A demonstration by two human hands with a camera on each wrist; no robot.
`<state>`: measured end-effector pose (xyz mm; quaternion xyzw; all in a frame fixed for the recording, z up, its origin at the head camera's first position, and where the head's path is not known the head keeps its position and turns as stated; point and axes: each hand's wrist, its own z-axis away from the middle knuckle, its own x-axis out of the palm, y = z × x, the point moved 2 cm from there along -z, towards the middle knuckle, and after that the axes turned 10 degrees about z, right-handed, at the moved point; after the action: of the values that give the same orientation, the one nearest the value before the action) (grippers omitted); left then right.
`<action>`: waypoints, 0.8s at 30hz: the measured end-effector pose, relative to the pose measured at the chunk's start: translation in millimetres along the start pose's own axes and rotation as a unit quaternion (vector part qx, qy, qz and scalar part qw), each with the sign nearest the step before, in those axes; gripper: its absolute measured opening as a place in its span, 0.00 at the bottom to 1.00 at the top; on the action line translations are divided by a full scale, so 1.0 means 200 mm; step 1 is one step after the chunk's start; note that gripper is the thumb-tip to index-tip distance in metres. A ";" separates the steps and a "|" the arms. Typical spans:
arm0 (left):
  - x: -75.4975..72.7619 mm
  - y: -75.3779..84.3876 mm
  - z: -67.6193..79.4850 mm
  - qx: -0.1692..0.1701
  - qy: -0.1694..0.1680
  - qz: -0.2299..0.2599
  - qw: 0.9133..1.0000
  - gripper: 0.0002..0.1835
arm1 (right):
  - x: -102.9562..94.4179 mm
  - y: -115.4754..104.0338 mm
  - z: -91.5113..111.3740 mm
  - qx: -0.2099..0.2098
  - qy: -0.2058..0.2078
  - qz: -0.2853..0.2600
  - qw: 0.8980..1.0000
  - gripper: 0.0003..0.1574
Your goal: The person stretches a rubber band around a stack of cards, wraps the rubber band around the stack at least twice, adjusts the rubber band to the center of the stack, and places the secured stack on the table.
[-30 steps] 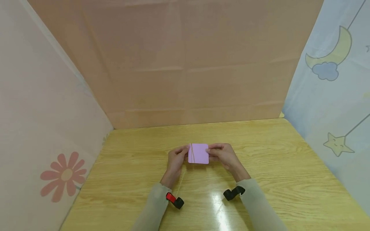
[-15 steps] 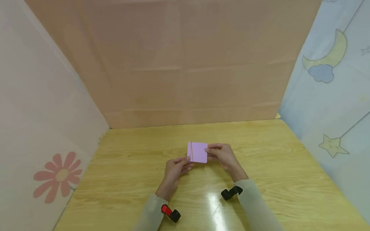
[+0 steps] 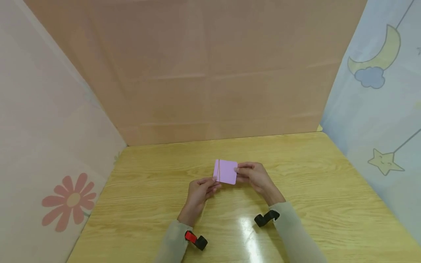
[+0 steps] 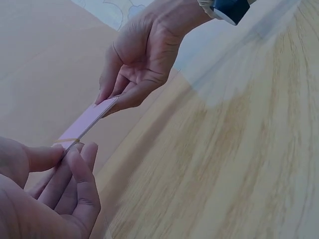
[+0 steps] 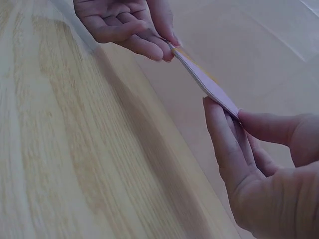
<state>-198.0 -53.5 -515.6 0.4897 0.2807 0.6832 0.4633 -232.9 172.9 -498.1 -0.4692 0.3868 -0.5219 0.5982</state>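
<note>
A stack of square pink cards with rounded corners is held up above the table, slightly tilted. Around its left part runs a tan rubber band, its strands meeting near the top edge. My left hand pinches the lower left corner between thumb and fingers, close to the band. At the right edge, my right hand grips the stack, thumb on the front and fingers behind. From the side, the right wrist view shows the thin layered edge of the cards. The back of the stack is hidden.
A wood-grain table lies under both hands. Behind it stands a brown-orange panel. Patterned cloths close off the left side and the right side. Black camera mounts sit on both wrists.
My left hand has shifted from the stack's left edge down to its lower left corner. The band's strands lie closer together, and the stack has tilted slightly. My right hand keeps its grip.
</note>
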 end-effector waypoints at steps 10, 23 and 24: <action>0.04 -0.02 0.01 0.038 0.027 0.025 0.999 0.17 | 0.00 -0.01 0.01 -0.001 0.001 0.000 1.000 0.25; 0.06 -0.04 0.01 0.014 0.030 0.095 0.995 0.18 | 0.05 -0.05 0.03 -0.013 0.059 -0.009 0.998 0.23; 0.07 -0.04 0.01 0.015 0.032 0.100 0.994 0.18 | 0.06 -0.05 0.03 -0.013 0.066 -0.009 0.998 0.23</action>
<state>-194.6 -38.5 -516.3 0.4999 0.2549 0.7373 0.3762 -228.2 162.2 -487.0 -0.4451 0.4281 -0.5519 0.5604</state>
